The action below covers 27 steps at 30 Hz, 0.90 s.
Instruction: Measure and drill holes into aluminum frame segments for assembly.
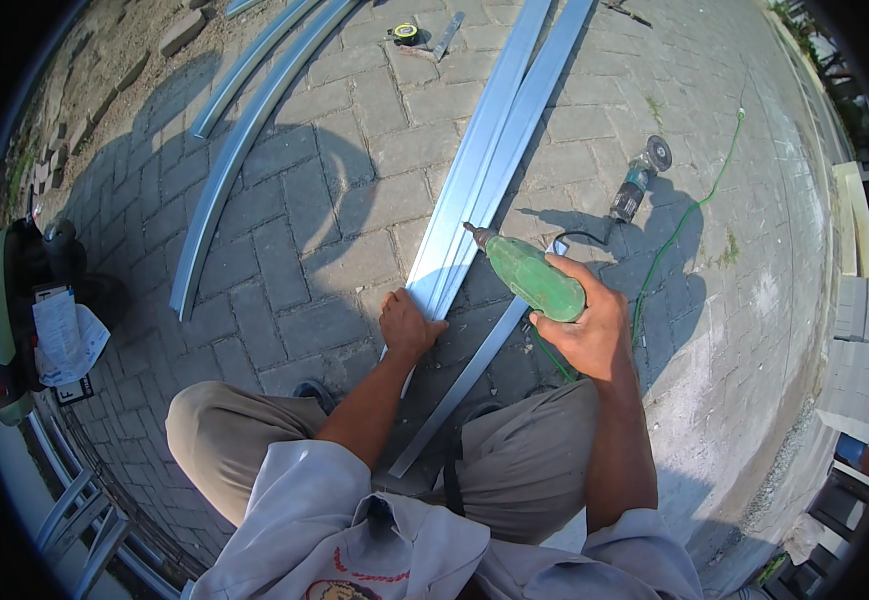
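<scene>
Two long silvery metal channels lie side by side, running away from between my knees. My left hand grips the near end of the metal channels, fingers over the left edge and thumb on the right. In my right hand is a green electric drill, held by its rear body. Its dark chuck and bit point left, over the right channel; whether the tip touches the metal I cannot tell. A narrower metal strip slants beneath, toward my right foot.
An angle grinder lies right of the channels, near a green cord. More metal channels lie on the left. A tape measure and a flat metal piece sit ahead. At far left stands a motorbike with papers.
</scene>
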{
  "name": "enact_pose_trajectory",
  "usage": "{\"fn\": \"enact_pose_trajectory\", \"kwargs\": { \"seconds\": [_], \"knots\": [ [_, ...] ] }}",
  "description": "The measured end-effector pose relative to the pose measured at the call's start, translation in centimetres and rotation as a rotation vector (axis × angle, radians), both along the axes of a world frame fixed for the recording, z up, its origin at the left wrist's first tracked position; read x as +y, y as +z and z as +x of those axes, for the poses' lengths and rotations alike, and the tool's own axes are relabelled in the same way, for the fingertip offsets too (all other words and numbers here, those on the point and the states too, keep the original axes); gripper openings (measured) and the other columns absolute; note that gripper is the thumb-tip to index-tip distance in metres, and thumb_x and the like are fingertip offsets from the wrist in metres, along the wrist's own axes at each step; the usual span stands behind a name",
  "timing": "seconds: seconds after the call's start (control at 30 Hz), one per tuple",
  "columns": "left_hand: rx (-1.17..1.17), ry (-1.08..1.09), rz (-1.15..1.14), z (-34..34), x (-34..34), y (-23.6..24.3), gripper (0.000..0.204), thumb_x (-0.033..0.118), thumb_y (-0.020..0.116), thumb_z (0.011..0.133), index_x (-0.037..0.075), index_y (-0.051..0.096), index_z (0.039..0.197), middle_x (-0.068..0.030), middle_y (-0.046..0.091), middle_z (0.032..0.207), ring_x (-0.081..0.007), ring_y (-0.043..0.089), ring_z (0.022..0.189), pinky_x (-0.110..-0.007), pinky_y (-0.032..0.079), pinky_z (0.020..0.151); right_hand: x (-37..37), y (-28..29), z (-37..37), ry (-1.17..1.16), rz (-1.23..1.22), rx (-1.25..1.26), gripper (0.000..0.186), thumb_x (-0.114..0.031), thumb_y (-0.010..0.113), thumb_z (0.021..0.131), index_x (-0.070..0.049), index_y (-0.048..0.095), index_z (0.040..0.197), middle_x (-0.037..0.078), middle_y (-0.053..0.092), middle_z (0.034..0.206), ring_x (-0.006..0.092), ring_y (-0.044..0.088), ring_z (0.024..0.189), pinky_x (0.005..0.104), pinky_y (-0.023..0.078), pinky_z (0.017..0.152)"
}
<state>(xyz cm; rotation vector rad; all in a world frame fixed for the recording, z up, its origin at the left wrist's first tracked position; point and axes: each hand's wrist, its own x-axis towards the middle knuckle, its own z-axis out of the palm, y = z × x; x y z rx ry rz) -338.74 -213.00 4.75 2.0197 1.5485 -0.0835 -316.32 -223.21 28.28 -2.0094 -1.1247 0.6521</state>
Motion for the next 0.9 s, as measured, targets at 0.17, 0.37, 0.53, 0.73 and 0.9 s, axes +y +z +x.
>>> {"fn": "enact_pose_trajectory", "kwargs": {
  "seconds": [0.17,0.37,0.53,0.73,0.9],
  "knots": [
    [-0.028,-0.013,0.006,-0.3,0.1,-0.2,0.085,0.038,0.095,0.062,-0.003,0.050,0.120,-0.0225,0.058,0.120,-0.0401,0.059,0.116,-0.050,0.051,0.099,0.1,-0.2,0.3,0.028,0.012,-0.030,0.063,-0.013,0.085,0.070,-0.010,0.067,0.130,0.019,0.076,0.104,0.0370,0.075,0.096,0.0433,0.059,0.083],
    [-0.009,-0.012,0.012,-0.2,0.4,0.1,0.087,0.041,0.096,0.061,-0.003,0.050,0.120,-0.0234,0.058,0.121,-0.0399,0.059,0.116,-0.049,0.051,0.098,0.7,-0.1,0.4,0.039,-0.038,-0.033,0.063,-0.014,0.085,0.070,-0.009,0.067,0.130,0.018,0.076,0.108,0.0378,0.074,0.099,0.0435,0.059,0.085],
    [0.052,-0.049,-0.006,0.2,1.0,0.3,0.093,0.046,0.097,0.061,-0.005,0.050,0.123,-0.0247,0.059,0.122,-0.0393,0.060,0.118,-0.048,0.051,0.101,1.1,0.1,0.4,0.060,-0.058,-0.043,0.063,-0.014,0.086,0.070,-0.011,0.067,0.130,0.017,0.076,0.108,0.0383,0.074,0.100,0.0438,0.058,0.085],
    [0.046,-0.041,-0.041,-0.3,2.5,-0.8,0.091,0.055,0.091,0.069,-0.007,0.053,0.123,-0.0254,0.062,0.121,-0.0410,0.063,0.115,-0.046,0.054,0.097,1.2,-0.1,0.2,0.060,-0.052,-0.074,0.064,-0.017,0.086,0.069,-0.012,0.066,0.130,0.017,0.075,0.106,0.0383,0.073,0.097,0.0439,0.058,0.083],
    [0.125,-0.066,-0.193,-0.3,4.1,-0.1,0.089,0.058,0.088,0.074,-0.008,0.054,0.124,-0.0277,0.063,0.123,-0.0413,0.065,0.116,-0.046,0.056,0.096,1.2,-0.5,0.4,0.050,-0.061,-0.062,0.064,-0.017,0.086,0.069,-0.012,0.066,0.130,0.018,0.076,0.105,0.0386,0.074,0.096,0.0440,0.058,0.083]
  ]
}}
